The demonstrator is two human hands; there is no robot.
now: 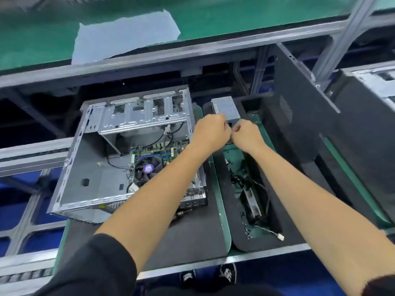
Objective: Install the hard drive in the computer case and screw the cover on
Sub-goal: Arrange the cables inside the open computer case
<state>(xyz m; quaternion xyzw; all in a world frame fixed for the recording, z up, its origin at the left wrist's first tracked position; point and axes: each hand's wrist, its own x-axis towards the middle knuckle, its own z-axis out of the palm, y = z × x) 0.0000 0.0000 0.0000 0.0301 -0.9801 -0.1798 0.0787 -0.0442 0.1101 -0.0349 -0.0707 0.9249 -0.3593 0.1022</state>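
The open computer case (pixel 89 159) lies on its side on a black mat, left of centre, with its motherboard and CPU fan (pixel 147 168) exposed. The grey metal hard drive (pixel 226 105) sits at the far end of the tray to the right of the case. My left hand (pixel 210 130) and my right hand (pixel 245 133) meet at the drive's near end. The fingers of both are curled over that end, and they hide what lies under them. A black case cover (pixel 299 107) leans upright at the right.
The green-rimmed tray (pixel 222 201) on the right holds loose cables, a bracket (pixel 253 201) and a white connector (pixel 281 237). Aluminium frame rails run across the front and back. A green conveyor (pixel 42 35) with a pale sheet lies beyond. A second case stands at the far right.
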